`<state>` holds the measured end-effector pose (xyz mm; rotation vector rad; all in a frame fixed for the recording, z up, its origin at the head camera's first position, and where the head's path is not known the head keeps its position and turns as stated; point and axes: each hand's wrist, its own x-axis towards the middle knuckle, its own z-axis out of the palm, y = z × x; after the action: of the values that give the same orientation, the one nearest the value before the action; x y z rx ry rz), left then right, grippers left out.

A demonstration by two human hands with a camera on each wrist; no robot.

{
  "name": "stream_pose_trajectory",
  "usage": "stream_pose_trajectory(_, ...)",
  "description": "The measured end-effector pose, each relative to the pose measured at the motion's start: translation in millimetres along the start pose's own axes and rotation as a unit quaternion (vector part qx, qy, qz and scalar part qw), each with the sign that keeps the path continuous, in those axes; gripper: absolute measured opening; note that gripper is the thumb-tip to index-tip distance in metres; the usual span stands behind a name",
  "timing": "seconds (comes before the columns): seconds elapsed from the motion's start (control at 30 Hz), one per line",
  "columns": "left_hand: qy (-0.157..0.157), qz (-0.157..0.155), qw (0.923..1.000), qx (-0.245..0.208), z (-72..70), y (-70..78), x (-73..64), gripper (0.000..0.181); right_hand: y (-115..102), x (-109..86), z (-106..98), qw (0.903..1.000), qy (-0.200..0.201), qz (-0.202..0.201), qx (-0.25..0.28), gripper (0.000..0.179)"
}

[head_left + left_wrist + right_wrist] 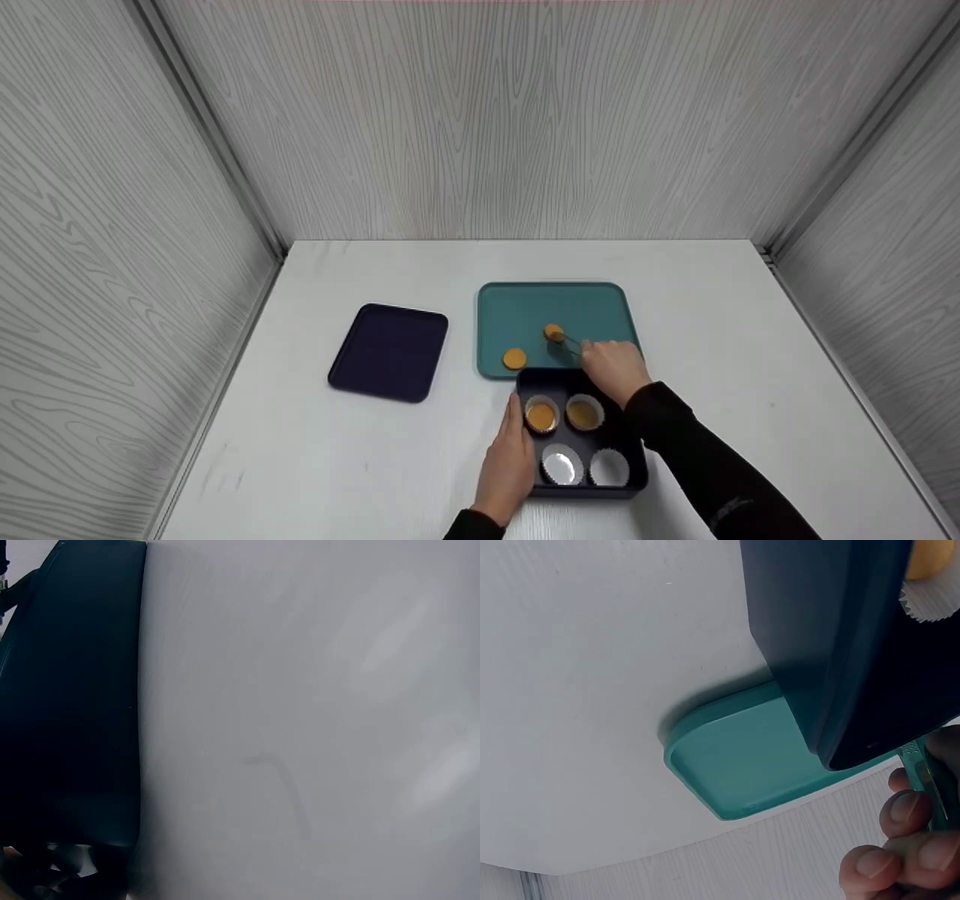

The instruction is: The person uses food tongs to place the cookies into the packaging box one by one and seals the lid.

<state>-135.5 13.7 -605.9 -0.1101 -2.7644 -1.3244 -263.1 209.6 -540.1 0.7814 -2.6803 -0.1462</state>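
My right hand (615,369) grips slim metal tongs (913,757), whose tips reach a round orange-brown cookie (553,331) on the teal tray (517,311). A second cookie (514,359) lies near that tray's front left. Flat along the left wall of a dark blue box (589,492) rests my left hand (508,465), fingers straight. Inside the box stand several white fluted paper cups. The back left one holds a cookie (541,417), as does the back right one, a cookie (583,415); the front left cup (562,465) and front right cup (609,467) hold nothing.
To the left lies a dark navy square tray (388,352) with nothing on it. The box overlaps the teal tray's front edge in the head view. Pale wood-grain panels (517,120) enclose the white table (315,465) at the back and both sides.
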Motion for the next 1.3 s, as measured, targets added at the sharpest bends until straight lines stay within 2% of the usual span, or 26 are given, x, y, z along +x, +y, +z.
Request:
stream_pose_trajectory(0.17, 0.004, 0.001, 1.0, 0.001, 1.1, -0.5, -0.4, 0.055, 1.3, -0.2, 2.3, 1.0, 0.0, -0.002, -0.001, 0.008)
stream_pose_trajectory(0.43, 0.004, 0.0, 1.0, -0.004, 2.6, -1.3, -0.4, 0.055, 11.3, -8.0, 7.3, 0.9995, 0.006, 0.01, 0.028, 0.005)
stream_pose_trajectory(0.63, 0.009, 0.005, 0.9999, -0.003, 1.4, -1.4, -0.7, 0.055, 20.1, -17.1, 8.7, 0.9994, -0.001, 0.021, 0.027, 0.009)
stream_pose_trajectory(1.13, 0.003, 0.003, 1.0, -0.001, 0.7, -1.1, -0.3, 0.055, 35.6, -35.3, -1.4, 0.9934, 0.077, 0.044, 0.073, 0.016)
stream_pose_trajectory(1.3, 0.009, 0.006, 0.9999, 0.0, 1.4, -0.8, -0.3, 0.055, 41.1, -41.8, -4.6, 0.9893, 0.078, 0.062, 0.107, 0.013)
